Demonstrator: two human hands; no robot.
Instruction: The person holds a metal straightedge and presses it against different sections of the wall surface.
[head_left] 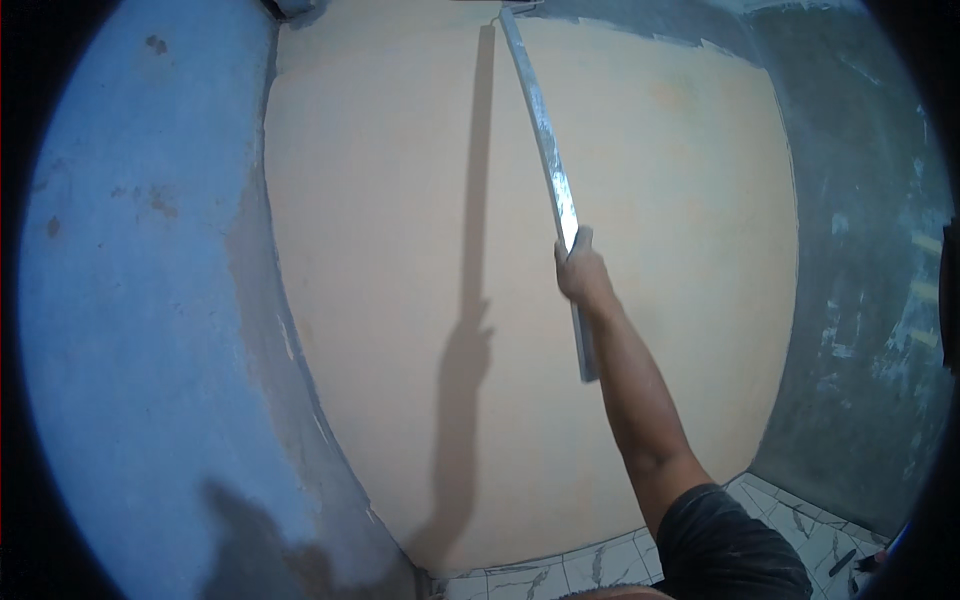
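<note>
My right hand (582, 272) is closed around the lower part of a long silvery metal bar (543, 135). The bar slants up and slightly left in front of the wall, and its lower end sticks out below my fist. At its top, by the picture's upper edge, a thin bent wire shows, partly cut off; what it carries I cannot make out. Behind it stands a cream-coated wall (380, 200), with the shadow of my arm and the bar to their left. My left hand does not show.
A blue wall (140, 300) with brown stains meets the cream one at the left. To the right is a dark grey wall (850, 250) with whitish smears. White veined tiles (605, 562) cover the floor. A small dark elongated object (843, 562) lies there at the lower right.
</note>
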